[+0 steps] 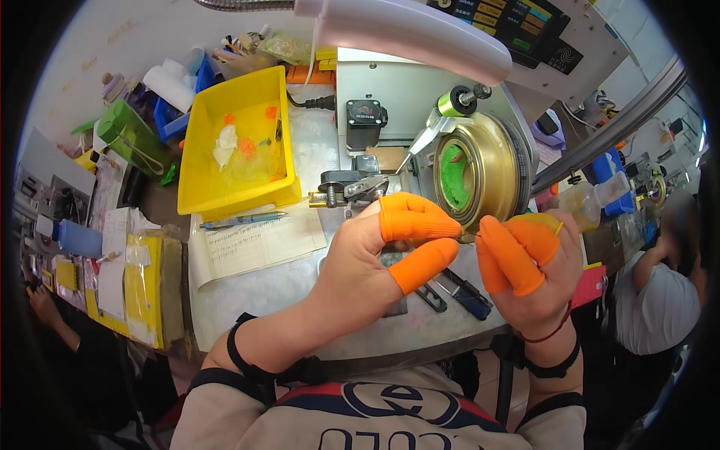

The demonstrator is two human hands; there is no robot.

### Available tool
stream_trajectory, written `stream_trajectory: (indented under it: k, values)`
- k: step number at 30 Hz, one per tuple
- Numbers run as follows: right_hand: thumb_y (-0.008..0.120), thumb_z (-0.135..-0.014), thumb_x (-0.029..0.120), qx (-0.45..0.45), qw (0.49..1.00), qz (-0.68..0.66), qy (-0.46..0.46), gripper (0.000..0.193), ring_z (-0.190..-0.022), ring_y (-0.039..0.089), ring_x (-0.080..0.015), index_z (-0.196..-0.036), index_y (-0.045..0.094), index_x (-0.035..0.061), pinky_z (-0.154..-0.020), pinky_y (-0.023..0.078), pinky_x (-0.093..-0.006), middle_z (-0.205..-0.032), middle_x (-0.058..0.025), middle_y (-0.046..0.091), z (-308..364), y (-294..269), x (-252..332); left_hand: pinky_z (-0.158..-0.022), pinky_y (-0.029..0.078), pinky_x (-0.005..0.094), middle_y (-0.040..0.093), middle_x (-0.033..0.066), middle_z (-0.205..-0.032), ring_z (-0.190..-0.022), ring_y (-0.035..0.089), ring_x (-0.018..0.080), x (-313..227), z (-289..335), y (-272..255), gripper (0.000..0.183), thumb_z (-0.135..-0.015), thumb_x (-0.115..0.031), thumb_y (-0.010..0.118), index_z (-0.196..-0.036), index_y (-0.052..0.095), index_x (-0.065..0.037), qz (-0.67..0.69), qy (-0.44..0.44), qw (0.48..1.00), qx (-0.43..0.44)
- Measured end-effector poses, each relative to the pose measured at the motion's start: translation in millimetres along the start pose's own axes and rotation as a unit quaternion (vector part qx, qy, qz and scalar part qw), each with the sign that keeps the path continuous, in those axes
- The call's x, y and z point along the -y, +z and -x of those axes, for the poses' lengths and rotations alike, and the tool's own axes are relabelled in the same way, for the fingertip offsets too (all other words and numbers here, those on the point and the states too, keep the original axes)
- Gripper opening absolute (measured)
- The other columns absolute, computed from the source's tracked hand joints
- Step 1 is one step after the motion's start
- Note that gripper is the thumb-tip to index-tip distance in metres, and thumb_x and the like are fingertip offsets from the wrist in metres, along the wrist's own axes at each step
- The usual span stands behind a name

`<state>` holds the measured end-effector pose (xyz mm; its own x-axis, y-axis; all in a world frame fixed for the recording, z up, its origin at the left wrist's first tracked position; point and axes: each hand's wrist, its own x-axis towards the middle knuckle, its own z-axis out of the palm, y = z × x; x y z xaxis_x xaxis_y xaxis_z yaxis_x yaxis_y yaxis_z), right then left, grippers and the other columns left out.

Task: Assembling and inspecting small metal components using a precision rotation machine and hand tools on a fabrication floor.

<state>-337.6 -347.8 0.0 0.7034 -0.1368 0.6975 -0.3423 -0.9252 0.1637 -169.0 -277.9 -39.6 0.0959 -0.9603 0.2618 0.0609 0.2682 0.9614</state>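
My left hand and my right hand are raised over the front of the bench, with their fingertips almost meeting. Orange finger cots cover several fingers on both, and a yellowish one shows on the right. The left thumb and forefinger come together in a pinch, and the right fingers are curled closed. Whatever lies between the tips is too small to make out. Just beyond them stands a gold-coloured metal ring with a green lining. Left of it is a small black clamp fixture.
A yellow tray with orange and white scraps stands at the left. Below it lie a pen and a written sheet. A pink lamp arm hangs above. Dark hand tools rest beneath my hands. Another person sits far right.
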Motion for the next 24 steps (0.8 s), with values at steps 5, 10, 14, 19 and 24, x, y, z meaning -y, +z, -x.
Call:
stream_trajectory:
  k: [5,10,14,19,24]
  values:
    - [0.063,-0.054,0.007,-0.005,1.000,-0.003,-0.011,0.032,-0.062,0.051,-0.0173,-0.085,0.065,0.0044,-0.056,0.039,-0.0302,-0.076,-0.0012,0.051,2,1,1,-0.072,0.043,0.0246,0.057,0.0069,-0.090,-0.083,0.053,0.0128,3,0,1,0.017,-0.071,0.004,0.062,-0.088,0.060,0.000,0.010,0.004,1.000,0.016]
    - [0.062,-0.053,0.006,-0.001,1.000,0.001,-0.011,0.030,-0.062,0.051,-0.0171,-0.082,0.065,0.0050,-0.056,0.038,-0.0302,-0.074,-0.0011,0.051,2,-2,-1,-0.072,0.043,0.0254,0.057,0.0075,-0.088,-0.082,0.054,0.0140,-2,-4,-2,0.017,-0.069,0.005,0.063,-0.085,0.060,-0.001,-0.072,0.057,0.996,0.022]
    - [0.061,-0.052,0.006,0.012,1.000,0.004,-0.016,0.031,-0.061,0.051,-0.0167,-0.082,0.066,0.0056,-0.056,0.037,-0.0302,-0.073,-0.0005,0.052,0,-1,1,-0.070,0.043,0.0256,0.058,0.0072,-0.085,-0.080,0.054,0.0143,-6,-3,-5,0.016,-0.068,0.005,0.063,-0.083,0.061,-0.001,-0.086,0.066,0.994,0.017]
    - [0.061,-0.052,0.007,0.021,0.999,0.013,-0.027,0.030,-0.062,0.050,-0.0160,-0.081,0.066,0.0061,-0.057,0.037,-0.0302,-0.073,0.0003,0.052,2,-6,3,-0.069,0.043,0.0251,0.058,0.0059,-0.082,-0.077,0.054,0.0139,-9,-4,-3,0.016,-0.068,0.004,0.064,-0.083,0.061,-0.002,-0.105,0.050,0.992,0.053]
    - [0.063,-0.054,0.007,0.023,0.999,-0.020,-0.010,0.026,-0.064,0.050,-0.0152,-0.080,0.066,0.0071,-0.057,0.036,-0.0299,-0.075,0.0015,0.052,1,-7,9,-0.069,0.043,0.0255,0.058,0.0061,-0.084,-0.076,0.054,0.0138,-6,-1,0,0.016,-0.068,0.003,0.064,-0.083,0.060,-0.001,-0.080,0.047,0.993,0.066]
